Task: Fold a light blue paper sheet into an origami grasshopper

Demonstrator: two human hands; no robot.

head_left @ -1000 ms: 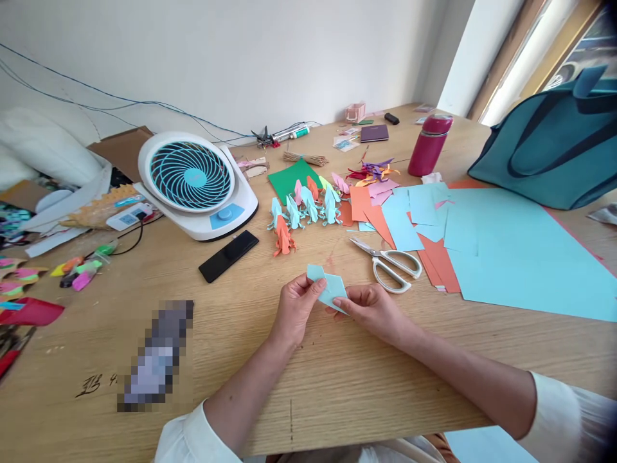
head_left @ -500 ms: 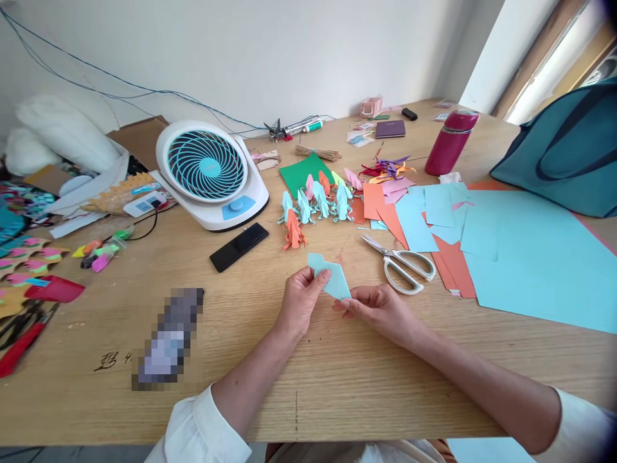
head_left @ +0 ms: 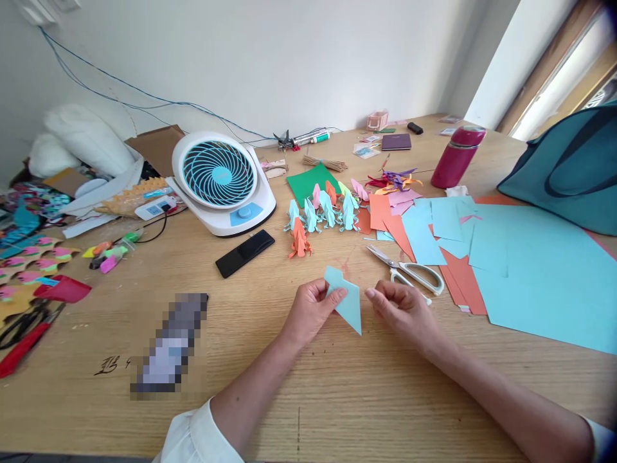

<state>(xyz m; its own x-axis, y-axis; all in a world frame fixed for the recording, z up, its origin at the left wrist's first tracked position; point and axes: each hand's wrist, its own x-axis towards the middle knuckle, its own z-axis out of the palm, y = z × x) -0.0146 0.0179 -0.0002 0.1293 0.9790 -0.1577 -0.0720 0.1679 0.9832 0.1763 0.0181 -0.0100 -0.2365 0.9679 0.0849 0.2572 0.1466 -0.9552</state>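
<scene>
My left hand (head_left: 311,310) pinches a folded piece of light blue paper (head_left: 351,301) between thumb and fingers, with one pointed corner hanging down. Just right of the paper, and apart from it, is my right hand (head_left: 407,314); its fingers are curled in with the thumb against them, and nothing shows in them. Scissors (head_left: 423,278) with white handles lie behind my right hand, which covers part of one handle. Beyond my hands stand several folded light blue paper figures (head_left: 328,211) and an orange folded figure (head_left: 299,239).
Light blue sheets (head_left: 544,270) and orange strips (head_left: 460,283) lie to the right, near a teal bag (head_left: 569,170) and a magenta bottle (head_left: 456,157). A white fan (head_left: 216,177) and a black phone (head_left: 245,253) are at the left. Green paper (head_left: 308,183) lies behind the figures.
My right hand has let go of the paper and moved right, its fingers curling. The paper in my left hand has turned so its point hangs down. The view has shifted slightly.
</scene>
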